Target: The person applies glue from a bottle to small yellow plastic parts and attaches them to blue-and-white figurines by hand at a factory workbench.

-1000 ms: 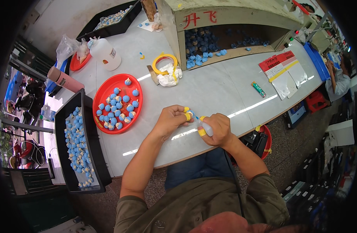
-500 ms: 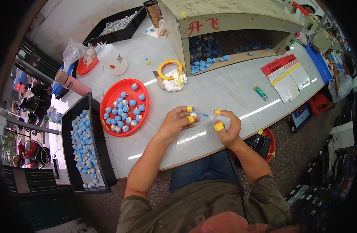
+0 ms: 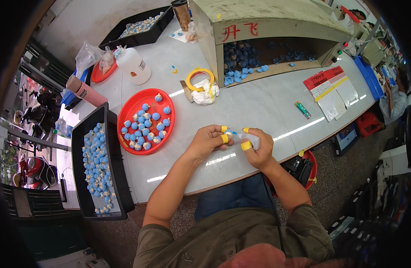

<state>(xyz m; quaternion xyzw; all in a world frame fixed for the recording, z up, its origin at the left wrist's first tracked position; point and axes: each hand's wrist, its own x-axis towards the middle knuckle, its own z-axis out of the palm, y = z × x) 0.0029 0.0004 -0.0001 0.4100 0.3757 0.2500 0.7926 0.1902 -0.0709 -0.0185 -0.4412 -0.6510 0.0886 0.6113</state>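
My left hand point(image 3: 207, 142) and my right hand point(image 3: 258, 148) meet over the white table point(image 3: 254, 105) near its front edge. Yellow tape wraps several of my fingertips. The left fingers pinch a small blue and white piece point(image 3: 229, 133). My right hand is closed around a small white squeeze bottle point(image 3: 253, 140), its tip against that piece. A round red tray point(image 3: 147, 120) with several blue and white pieces lies to the left of my hands.
A black tray point(image 3: 99, 169) of blue pieces hangs over the table's left edge. Further back stand a white bottle point(image 3: 133, 65), a yellow tape roll point(image 3: 201, 76) on a white cloth, and a wooden box point(image 3: 268, 40) holding blue pieces. Papers point(image 3: 333, 87) lie at right.
My two hands were slightly apart half a second ago; now they have come together, with the bottle tip touching the small piece.
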